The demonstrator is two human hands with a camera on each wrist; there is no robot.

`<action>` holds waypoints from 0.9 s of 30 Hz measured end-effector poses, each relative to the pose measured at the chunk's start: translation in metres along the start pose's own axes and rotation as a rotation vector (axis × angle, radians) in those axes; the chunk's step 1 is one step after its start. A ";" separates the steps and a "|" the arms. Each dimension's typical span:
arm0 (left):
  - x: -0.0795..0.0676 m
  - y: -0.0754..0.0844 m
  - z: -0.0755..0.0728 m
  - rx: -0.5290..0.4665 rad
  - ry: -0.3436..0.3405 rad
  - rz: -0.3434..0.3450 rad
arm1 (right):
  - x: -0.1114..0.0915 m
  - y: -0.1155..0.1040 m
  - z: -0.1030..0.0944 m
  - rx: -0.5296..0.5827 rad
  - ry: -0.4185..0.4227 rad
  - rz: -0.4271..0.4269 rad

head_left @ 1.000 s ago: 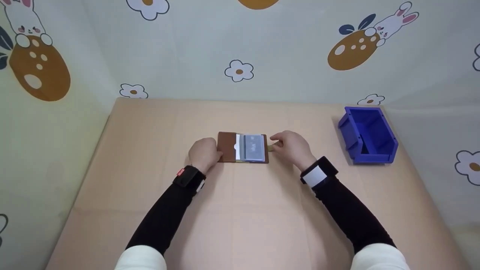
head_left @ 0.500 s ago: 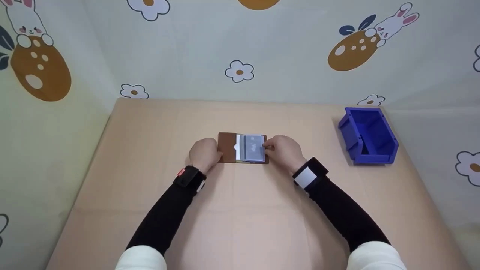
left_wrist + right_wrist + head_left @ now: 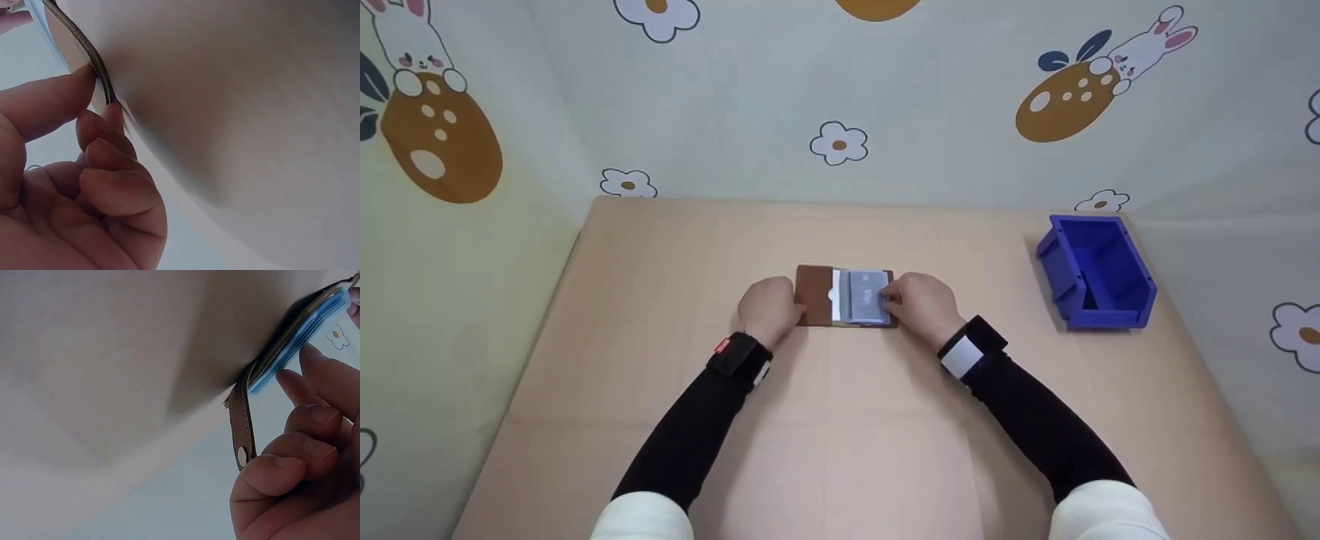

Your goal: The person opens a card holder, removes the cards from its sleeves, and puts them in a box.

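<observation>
A brown card holder lies opened flat on the table, its clear plastic sleeves on the right half. My left hand pinches the left edge of its cover between thumb and finger, as the left wrist view shows. On the other side, my right hand has its thumb and forefinger tips at the right part of the sleeves, with the other fingers loosely curled. A brown strap with a metal snap sticks up from the holder's edge beside those curled fingers in the right wrist view.
A blue plastic bin stands at the right rear of the beige-covered table. Behind the table and at its sides hangs a pale curtain printed with flowers and rabbits.
My right hand has moved left from the strap beside the holder onto the sleeves' right part, with its fingers closer together. The left hand and the holder have stayed in place.
</observation>
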State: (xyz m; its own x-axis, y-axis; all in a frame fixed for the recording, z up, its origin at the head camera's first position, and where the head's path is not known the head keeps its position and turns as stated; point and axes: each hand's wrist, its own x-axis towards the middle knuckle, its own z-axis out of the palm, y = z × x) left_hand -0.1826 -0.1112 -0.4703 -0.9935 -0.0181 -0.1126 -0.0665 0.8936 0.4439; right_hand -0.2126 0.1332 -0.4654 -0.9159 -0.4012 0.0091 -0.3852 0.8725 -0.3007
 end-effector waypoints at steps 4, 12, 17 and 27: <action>0.000 0.000 -0.001 0.005 -0.010 -0.002 | 0.000 0.000 0.002 -0.020 0.016 -0.014; 0.001 0.000 -0.001 0.020 -0.006 0.002 | 0.000 -0.005 0.003 -0.025 0.026 -0.024; 0.002 -0.001 -0.001 0.026 -0.009 0.002 | 0.000 -0.009 0.004 -0.024 0.026 -0.032; 0.001 0.000 -0.001 0.017 -0.016 0.003 | 0.005 -0.015 0.007 -0.021 0.008 -0.032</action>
State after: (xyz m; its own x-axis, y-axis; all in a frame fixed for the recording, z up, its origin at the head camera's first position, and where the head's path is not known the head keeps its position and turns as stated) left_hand -0.1833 -0.1120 -0.4695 -0.9920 -0.0084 -0.1258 -0.0620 0.9013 0.4287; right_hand -0.2108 0.1158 -0.4670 -0.9041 -0.4265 0.0259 -0.4161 0.8650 -0.2804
